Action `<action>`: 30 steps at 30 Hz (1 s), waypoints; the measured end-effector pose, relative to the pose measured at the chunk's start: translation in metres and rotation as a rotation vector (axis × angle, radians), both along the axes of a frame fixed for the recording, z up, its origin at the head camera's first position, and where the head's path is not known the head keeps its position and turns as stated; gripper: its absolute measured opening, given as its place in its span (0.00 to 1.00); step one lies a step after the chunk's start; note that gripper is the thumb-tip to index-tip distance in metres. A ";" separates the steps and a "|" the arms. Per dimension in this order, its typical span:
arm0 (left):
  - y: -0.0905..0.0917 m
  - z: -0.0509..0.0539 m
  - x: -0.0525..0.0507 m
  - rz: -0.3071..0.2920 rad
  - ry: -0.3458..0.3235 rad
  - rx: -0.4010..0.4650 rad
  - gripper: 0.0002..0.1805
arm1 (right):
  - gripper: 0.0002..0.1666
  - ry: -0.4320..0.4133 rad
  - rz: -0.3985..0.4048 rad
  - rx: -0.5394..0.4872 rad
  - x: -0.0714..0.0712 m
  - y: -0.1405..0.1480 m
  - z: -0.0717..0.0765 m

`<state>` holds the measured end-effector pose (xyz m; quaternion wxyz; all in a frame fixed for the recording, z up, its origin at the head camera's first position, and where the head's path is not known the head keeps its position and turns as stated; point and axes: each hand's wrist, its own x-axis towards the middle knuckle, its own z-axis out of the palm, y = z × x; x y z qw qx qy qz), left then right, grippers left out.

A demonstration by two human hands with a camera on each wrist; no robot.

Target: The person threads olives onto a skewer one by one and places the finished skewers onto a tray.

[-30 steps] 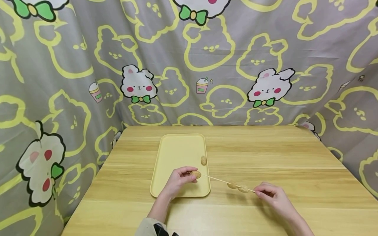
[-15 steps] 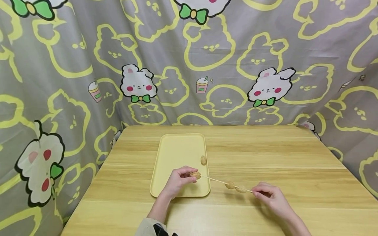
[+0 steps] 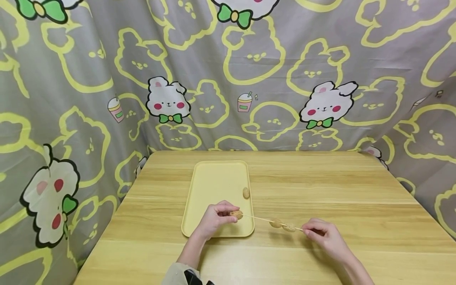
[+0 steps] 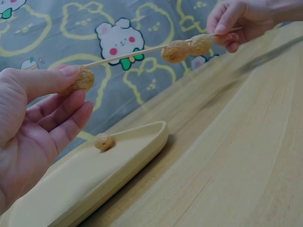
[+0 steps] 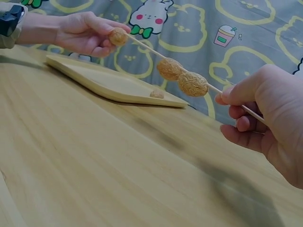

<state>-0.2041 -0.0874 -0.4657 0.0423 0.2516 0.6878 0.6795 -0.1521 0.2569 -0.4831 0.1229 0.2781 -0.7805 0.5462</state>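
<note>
My left hand [image 3: 213, 218] pinches a brown wrinkled ball [image 4: 81, 79] between thumb and fingers, above the near right part of a yellow tray [image 3: 213, 184]. A thin wooden skewer [image 3: 261, 218] reaches this ball at its tip; how deep it goes in is hidden. Two similar balls, a front ball [image 5: 169, 69] and a rear ball [image 5: 193, 84], are threaded on the skewer close together, nearer my right hand [image 3: 327, 237]. That hand pinches the skewer behind them, and the skewer's end sticks out past its fingers in the right wrist view. Another loose ball [image 3: 246, 193] lies inside the tray by its right edge.
The tray rests on a wood-grain table [image 3: 320, 178], left of the middle. A grey curtain [image 3: 263, 130] with cartoon print hangs behind the table and along its sides. A dark band [image 5: 10, 20] is on my left wrist.
My right hand has moved slightly left with the skewer and its two threaded balls, closer to my left hand. The ball in my left hand has tilted and dropped a little. The loose ball stays put.
</note>
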 end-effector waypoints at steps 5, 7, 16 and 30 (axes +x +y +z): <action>-0.001 -0.001 0.000 -0.022 0.012 0.003 0.17 | 0.12 0.008 0.020 -0.009 0.000 -0.002 0.002; -0.002 -0.002 0.000 -0.031 0.010 0.008 0.17 | 0.11 0.004 0.023 -0.012 -0.001 -0.002 0.002; -0.003 -0.005 0.000 -0.045 -0.005 0.018 0.18 | 0.11 -0.008 0.034 -0.015 -0.002 -0.005 0.001; -0.002 -0.001 0.001 -0.048 0.010 -0.002 0.17 | 0.06 -0.051 0.082 -0.046 -0.005 -0.006 0.004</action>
